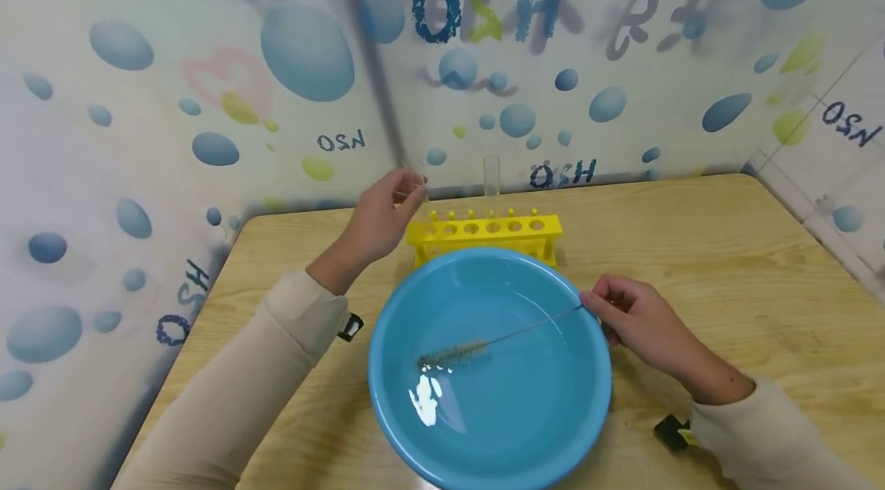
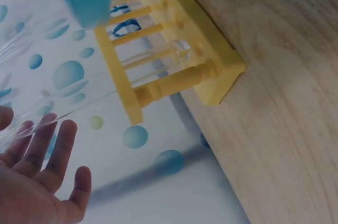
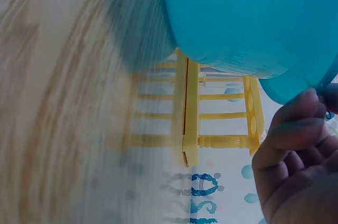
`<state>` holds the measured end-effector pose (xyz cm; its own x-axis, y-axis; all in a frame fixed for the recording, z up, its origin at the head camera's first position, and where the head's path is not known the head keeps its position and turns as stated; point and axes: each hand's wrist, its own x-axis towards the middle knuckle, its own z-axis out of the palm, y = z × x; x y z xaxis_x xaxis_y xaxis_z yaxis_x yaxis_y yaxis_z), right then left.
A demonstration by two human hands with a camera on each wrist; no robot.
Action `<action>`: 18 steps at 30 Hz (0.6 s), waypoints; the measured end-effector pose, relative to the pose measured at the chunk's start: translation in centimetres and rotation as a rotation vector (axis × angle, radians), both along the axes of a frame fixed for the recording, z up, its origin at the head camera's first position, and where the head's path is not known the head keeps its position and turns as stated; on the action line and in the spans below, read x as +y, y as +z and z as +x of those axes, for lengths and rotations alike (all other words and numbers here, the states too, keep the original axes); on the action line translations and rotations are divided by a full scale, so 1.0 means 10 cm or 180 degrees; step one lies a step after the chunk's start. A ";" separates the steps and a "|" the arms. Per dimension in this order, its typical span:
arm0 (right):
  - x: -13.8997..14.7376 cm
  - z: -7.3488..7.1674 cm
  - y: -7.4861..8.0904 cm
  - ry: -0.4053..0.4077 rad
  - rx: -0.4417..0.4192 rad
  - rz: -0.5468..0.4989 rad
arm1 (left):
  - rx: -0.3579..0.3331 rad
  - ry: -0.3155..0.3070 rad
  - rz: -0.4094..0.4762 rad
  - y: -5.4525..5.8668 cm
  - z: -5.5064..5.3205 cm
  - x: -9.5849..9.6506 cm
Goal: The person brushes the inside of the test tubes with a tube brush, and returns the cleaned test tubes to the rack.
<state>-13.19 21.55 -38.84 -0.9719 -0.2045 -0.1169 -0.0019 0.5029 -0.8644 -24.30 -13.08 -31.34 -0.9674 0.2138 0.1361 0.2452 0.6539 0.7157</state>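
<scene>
My left hand (image 1: 380, 217) is at the left end of a yellow test tube rack (image 1: 551, 226), its thumb and fingers pinching the upper part of a clear test tube (image 2: 79, 97). That tube slants through the end hole in the left wrist view, its rounded bottom close to the rack's base. Between thumb and curled fingers, my right hand (image 1: 639, 317) pinches the thin wire handle of a test tube brush (image 1: 452, 354) at the right rim of a blue basin (image 1: 387, 413). The brush's bristle end lies in the basin's water.
Another clear test tube (image 1: 492, 175) stands upright in the rack. The rack sits behind the basin on the wooden table (image 1: 691, 244). A patterned wall (image 1: 442, 114) rises right behind the table's far edge.
</scene>
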 end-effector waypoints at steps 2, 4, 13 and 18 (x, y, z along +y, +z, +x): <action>0.00 0.01 -0.02 0.0002 -0.0010 -0.0008 | 0.0125 -0.0012 0.0113 0.03 0.01 -0.01; -0.01 0.01 -0.02 0.0000 0.0007 -0.0010 | 0.0255 -0.0028 0.0250 0.08 0.03 -0.01; -0.01 0.02 0.00 -0.0023 0.0010 -0.0003 | 0.1306 -0.0270 0.0935 0.30 0.19 0.04; -0.01 0.02 -0.01 -0.0009 -0.0025 -0.0020 | 0.1974 -0.0373 0.0886 0.41 0.39 -0.01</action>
